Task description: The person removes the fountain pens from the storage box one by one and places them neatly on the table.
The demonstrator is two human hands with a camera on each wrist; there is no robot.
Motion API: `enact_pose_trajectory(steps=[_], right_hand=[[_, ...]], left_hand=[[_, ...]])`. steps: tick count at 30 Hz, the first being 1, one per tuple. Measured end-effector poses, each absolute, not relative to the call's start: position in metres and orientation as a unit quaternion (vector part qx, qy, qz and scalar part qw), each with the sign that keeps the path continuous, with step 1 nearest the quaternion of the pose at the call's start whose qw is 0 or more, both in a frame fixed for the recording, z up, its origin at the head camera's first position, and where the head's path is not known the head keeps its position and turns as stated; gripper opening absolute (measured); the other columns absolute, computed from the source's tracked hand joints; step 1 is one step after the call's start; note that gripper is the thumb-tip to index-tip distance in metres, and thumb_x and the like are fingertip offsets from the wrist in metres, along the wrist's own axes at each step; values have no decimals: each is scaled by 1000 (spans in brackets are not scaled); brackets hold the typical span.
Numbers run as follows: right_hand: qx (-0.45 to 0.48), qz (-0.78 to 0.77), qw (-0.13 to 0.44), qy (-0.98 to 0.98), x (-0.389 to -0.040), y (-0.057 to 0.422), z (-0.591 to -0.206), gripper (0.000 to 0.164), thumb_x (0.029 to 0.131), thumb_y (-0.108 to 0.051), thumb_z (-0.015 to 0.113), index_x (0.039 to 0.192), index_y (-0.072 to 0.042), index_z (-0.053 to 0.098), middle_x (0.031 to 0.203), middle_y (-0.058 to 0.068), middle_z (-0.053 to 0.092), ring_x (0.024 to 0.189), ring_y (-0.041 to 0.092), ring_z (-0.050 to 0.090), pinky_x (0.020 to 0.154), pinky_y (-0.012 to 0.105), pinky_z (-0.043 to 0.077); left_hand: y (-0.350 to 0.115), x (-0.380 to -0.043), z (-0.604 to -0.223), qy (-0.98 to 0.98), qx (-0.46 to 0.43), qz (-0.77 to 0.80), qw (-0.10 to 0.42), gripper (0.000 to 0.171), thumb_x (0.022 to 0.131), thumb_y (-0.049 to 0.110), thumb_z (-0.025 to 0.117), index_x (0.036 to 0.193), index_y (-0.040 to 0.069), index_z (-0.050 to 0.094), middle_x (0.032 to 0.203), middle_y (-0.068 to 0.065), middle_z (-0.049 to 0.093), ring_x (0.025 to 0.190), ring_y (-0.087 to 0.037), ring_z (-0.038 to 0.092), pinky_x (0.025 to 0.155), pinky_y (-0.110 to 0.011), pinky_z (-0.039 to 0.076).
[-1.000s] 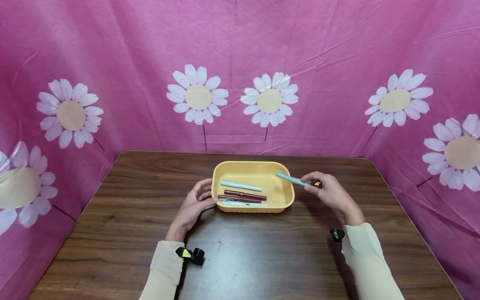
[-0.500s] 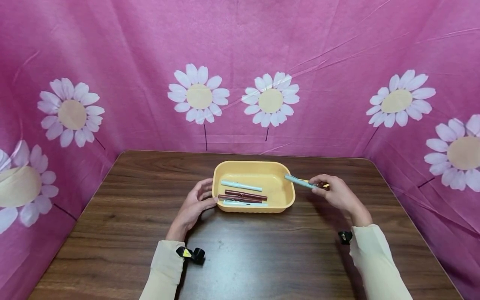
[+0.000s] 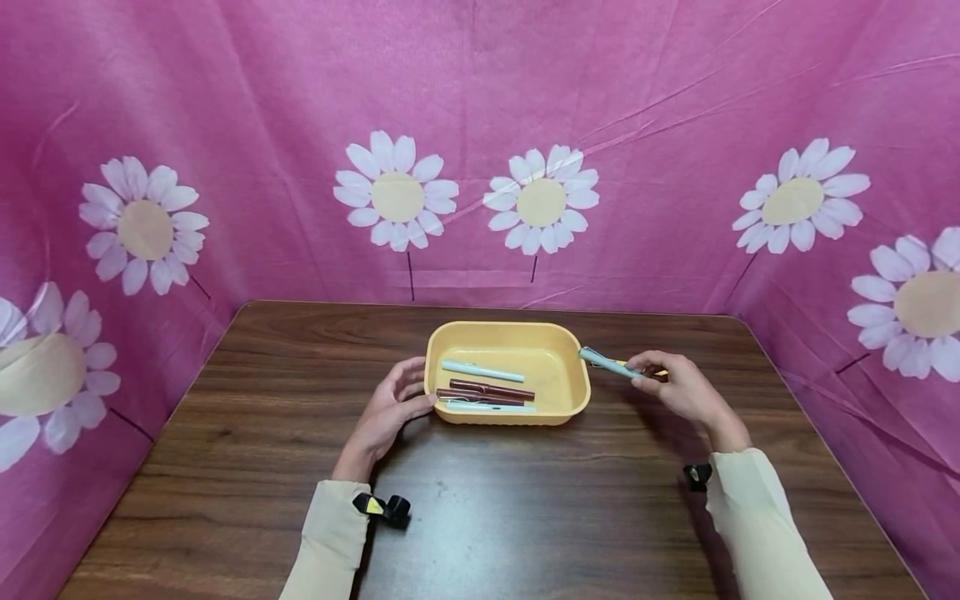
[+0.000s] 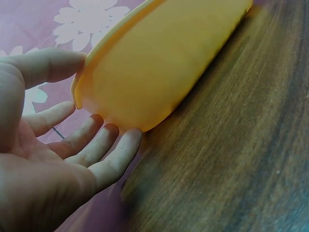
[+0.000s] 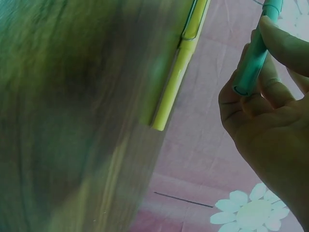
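My left hand (image 3: 381,422) holds the left end of a yellow tray (image 3: 553,379). Its thumb is on the rim and the other fingertips touch the outer wall, as the left wrist view shows. Inside lie a light blue pen (image 3: 483,372), two dark red pens (image 3: 510,392) and a paler blue pen (image 3: 528,409). Right of the tray, my right hand (image 3: 684,392) pinches a teal pen (image 3: 600,361) between thumb and fingers, its far end close to the tray's right rim. A yellow pen (image 5: 175,82) is beside that hand, mostly hidden in the head view.
A brown wooden table (image 3: 525,517) bears the tray. Pink cloth (image 3: 465,75) with white flowers hangs behind it and on both sides. Small black devices are strapped at the left sleeve (image 3: 333,517) and the right sleeve (image 3: 757,500).
My right hand has drawn to the right with the teal pen, whose far end has moved from above the tray to its right rim. The left hand and tray stay put.
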State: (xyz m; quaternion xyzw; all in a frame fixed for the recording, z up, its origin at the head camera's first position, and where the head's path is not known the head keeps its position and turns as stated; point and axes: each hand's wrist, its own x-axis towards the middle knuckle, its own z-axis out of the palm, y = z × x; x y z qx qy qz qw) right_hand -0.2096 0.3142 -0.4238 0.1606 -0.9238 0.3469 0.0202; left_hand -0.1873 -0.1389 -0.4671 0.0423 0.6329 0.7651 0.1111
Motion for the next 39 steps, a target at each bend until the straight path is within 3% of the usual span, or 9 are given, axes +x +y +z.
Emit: enact_pose_trajectory(steps=[9,20,31,39], right_hand=[[154,329,32,-931,-211,326,-429,17,88,4,74,105,-1,72,93,9,69,83,16,58,71,24,50],[145,278,4,-950,-223,337,-435,17,88,2,74,104,-3,73,97,13,70,89,28,61,78,44,51],[150,274,-32,-949,-229,345,-447,14,89,2,72,102,-3,74,98,11,70,88,22,59,76,38,51],[129,277,-53,-951,-237,346,-448,14,90,2,71,102,-3,74,93,9,70,87,23,61,77,40,52]], left_hand=[[-138,-187,-467,625,39,772,111,69,88,-10,65,151,0,37,143,-30,41,128,-43,47,87,-27,57],[-138,-188,-467,624,43,773,108,69,89,-11,64,151,-1,37,144,-31,41,128,-44,47,87,-26,57],[-138,-186,-470,627,32,770,113,69,88,-11,65,150,-1,37,142,-31,42,128,-43,45,87,-27,57],[-137,-187,-469,626,41,771,107,70,87,-12,65,150,-2,36,143,-32,42,130,-44,44,88,-25,56]])
